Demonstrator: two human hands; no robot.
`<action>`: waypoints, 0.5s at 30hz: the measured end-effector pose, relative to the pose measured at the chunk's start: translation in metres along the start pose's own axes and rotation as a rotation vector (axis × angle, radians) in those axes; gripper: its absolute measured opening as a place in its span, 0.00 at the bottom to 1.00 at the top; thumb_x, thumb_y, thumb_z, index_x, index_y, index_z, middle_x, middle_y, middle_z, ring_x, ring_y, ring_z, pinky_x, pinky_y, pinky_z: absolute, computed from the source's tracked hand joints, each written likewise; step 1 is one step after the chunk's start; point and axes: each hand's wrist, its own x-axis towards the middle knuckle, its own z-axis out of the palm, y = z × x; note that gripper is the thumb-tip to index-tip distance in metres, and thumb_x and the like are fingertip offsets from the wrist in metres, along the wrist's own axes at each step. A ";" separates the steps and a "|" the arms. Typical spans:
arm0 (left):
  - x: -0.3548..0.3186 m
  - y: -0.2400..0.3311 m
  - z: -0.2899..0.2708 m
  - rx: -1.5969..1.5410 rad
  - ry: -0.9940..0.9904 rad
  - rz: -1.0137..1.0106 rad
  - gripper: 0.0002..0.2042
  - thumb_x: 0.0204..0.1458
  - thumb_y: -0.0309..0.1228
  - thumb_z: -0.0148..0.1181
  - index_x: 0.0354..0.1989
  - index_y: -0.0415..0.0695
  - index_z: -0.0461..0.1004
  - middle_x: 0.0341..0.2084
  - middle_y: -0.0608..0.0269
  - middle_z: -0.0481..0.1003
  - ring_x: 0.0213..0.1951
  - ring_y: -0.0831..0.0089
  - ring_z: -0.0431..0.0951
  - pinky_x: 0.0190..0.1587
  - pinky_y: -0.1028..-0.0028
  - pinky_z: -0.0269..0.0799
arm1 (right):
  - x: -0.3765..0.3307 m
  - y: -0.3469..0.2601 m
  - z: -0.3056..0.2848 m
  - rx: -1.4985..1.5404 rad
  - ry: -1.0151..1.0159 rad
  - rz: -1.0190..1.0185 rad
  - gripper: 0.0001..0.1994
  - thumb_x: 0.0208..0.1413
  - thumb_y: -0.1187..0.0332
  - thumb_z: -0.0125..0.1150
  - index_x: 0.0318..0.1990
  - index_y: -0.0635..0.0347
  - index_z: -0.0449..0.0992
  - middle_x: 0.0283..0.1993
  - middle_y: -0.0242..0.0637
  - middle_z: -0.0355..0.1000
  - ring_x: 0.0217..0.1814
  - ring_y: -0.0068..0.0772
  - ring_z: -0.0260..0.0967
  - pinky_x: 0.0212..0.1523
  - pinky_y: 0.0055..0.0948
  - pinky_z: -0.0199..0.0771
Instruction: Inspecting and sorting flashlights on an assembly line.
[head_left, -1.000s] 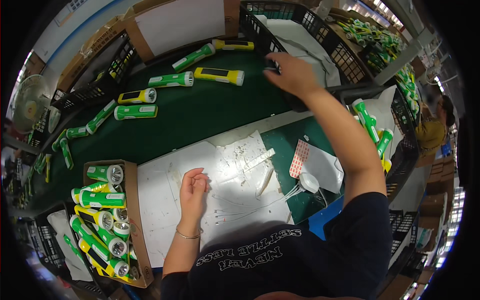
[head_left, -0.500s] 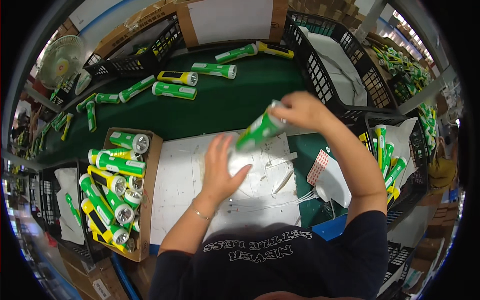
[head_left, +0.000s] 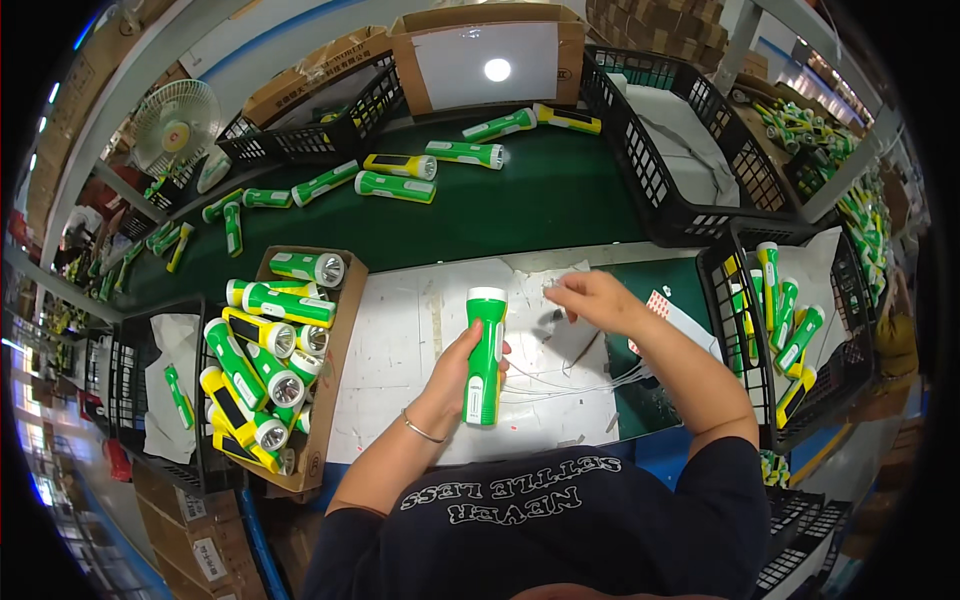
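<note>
Upright in the left hand (head_left: 452, 377), a green flashlight (head_left: 485, 357).

Green flashlight (head_left: 485, 355), white ends, lengthwise on white work mat, lens end farthest

A single head-worn fisheye looks steeply down, close over the worktable (head_left: 400, 330).

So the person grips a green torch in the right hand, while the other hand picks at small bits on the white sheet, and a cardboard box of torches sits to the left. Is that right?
Not quite: the head view shows the green torch gripped in the left hand, not the right. The right hand picks at small bits on the white sheet, and the cardboard box of torches does sit to the left.
</note>
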 end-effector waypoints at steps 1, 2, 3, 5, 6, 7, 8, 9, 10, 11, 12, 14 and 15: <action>-0.002 0.000 -0.002 -0.007 -0.010 -0.015 0.19 0.58 0.48 0.42 0.43 0.44 0.66 0.30 0.61 0.72 0.26 0.73 0.72 0.28 0.74 0.72 | -0.010 0.007 0.007 0.053 -0.003 0.022 0.21 0.53 0.50 0.53 0.30 0.63 0.75 0.21 0.34 0.70 0.25 0.26 0.68 0.29 0.25 0.66; -0.004 0.000 -0.002 -0.004 0.010 -0.018 0.19 0.58 0.48 0.42 0.43 0.44 0.66 0.30 0.61 0.72 0.26 0.73 0.72 0.28 0.74 0.72 | -0.019 0.014 0.017 0.072 0.012 0.003 0.20 0.53 0.51 0.53 0.31 0.62 0.74 0.22 0.34 0.70 0.26 0.26 0.68 0.29 0.26 0.66; -0.005 -0.001 -0.002 0.011 0.024 -0.018 0.19 0.58 0.49 0.42 0.43 0.44 0.66 0.30 0.61 0.72 0.25 0.73 0.72 0.28 0.74 0.72 | -0.028 0.020 0.026 0.037 0.063 0.071 0.19 0.53 0.52 0.54 0.32 0.62 0.74 0.24 0.35 0.71 0.27 0.26 0.67 0.30 0.26 0.66; -0.008 -0.003 0.000 0.025 0.045 -0.028 0.20 0.58 0.49 0.42 0.43 0.44 0.66 0.30 0.61 0.72 0.25 0.73 0.71 0.27 0.73 0.72 | -0.043 0.027 0.040 0.104 0.064 -0.016 0.16 0.54 0.55 0.53 0.34 0.61 0.73 0.26 0.37 0.71 0.29 0.28 0.68 0.31 0.27 0.67; -0.009 -0.004 0.001 0.017 0.032 -0.043 0.18 0.58 0.48 0.43 0.44 0.45 0.65 0.31 0.60 0.71 0.26 0.73 0.72 0.27 0.73 0.72 | -0.049 0.028 0.045 0.109 0.075 -0.056 0.15 0.54 0.57 0.52 0.34 0.61 0.73 0.27 0.38 0.71 0.29 0.30 0.68 0.31 0.28 0.67; -0.009 -0.004 0.003 0.013 0.002 -0.046 0.17 0.58 0.46 0.44 0.45 0.45 0.64 0.31 0.59 0.71 0.27 0.72 0.73 0.27 0.72 0.72 | -0.054 0.026 0.050 0.078 0.105 -0.033 0.14 0.54 0.59 0.51 0.33 0.61 0.73 0.27 0.39 0.71 0.29 0.32 0.68 0.32 0.29 0.67; -0.009 -0.007 0.006 -0.005 -0.010 -0.029 0.17 0.58 0.46 0.44 0.45 0.45 0.63 0.31 0.59 0.71 0.27 0.72 0.73 0.26 0.72 0.72 | -0.060 0.023 0.052 0.035 0.134 -0.130 0.11 0.54 0.62 0.51 0.32 0.61 0.73 0.28 0.41 0.71 0.29 0.38 0.69 0.32 0.32 0.68; -0.008 -0.008 0.009 -0.006 0.026 -0.042 0.17 0.58 0.46 0.44 0.45 0.45 0.63 0.31 0.59 0.71 0.27 0.72 0.73 0.26 0.72 0.72 | -0.063 0.019 0.055 0.001 0.149 -0.235 0.10 0.53 0.63 0.52 0.31 0.61 0.72 0.28 0.42 0.70 0.30 0.40 0.69 0.32 0.33 0.68; -0.007 -0.009 0.013 -0.002 0.012 -0.007 0.17 0.58 0.46 0.45 0.45 0.44 0.63 0.31 0.58 0.71 0.27 0.72 0.73 0.26 0.72 0.72 | -0.066 0.014 0.057 -0.045 0.218 -0.328 0.09 0.53 0.64 0.53 0.31 0.60 0.72 0.28 0.42 0.70 0.30 0.43 0.69 0.33 0.34 0.68; -0.004 -0.012 0.017 -0.016 -0.041 0.025 0.17 0.58 0.46 0.45 0.45 0.44 0.63 0.31 0.58 0.71 0.27 0.72 0.73 0.25 0.72 0.72 | -0.070 0.009 0.058 -0.101 0.253 -0.373 0.07 0.52 0.64 0.54 0.31 0.58 0.73 0.28 0.40 0.69 0.31 0.44 0.69 0.31 0.35 0.69; -0.001 -0.011 0.020 0.020 -0.007 -0.011 0.17 0.58 0.45 0.45 0.46 0.44 0.62 0.31 0.58 0.71 0.26 0.71 0.72 0.25 0.72 0.73 | -0.072 0.005 0.058 -0.154 0.256 -0.421 0.07 0.52 0.64 0.54 0.31 0.57 0.73 0.27 0.38 0.68 0.29 0.43 0.69 0.29 0.35 0.69; 0.004 -0.016 0.031 0.024 0.029 0.054 0.17 0.58 0.44 0.46 0.46 0.43 0.62 0.32 0.58 0.71 0.27 0.71 0.72 0.26 0.72 0.73 | -0.075 0.000 0.058 -0.273 0.327 -0.518 0.04 0.50 0.67 0.57 0.29 0.56 0.72 0.26 0.35 0.68 0.24 0.38 0.69 0.23 0.32 0.67; 0.006 -0.019 0.036 0.073 0.005 0.150 0.17 0.59 0.42 0.46 0.47 0.42 0.61 0.33 0.57 0.70 0.29 0.72 0.72 0.28 0.72 0.74 | -0.077 0.000 0.057 -0.319 0.343 -0.551 0.04 0.49 0.67 0.58 0.28 0.55 0.72 0.25 0.34 0.68 0.22 0.36 0.68 0.22 0.31 0.67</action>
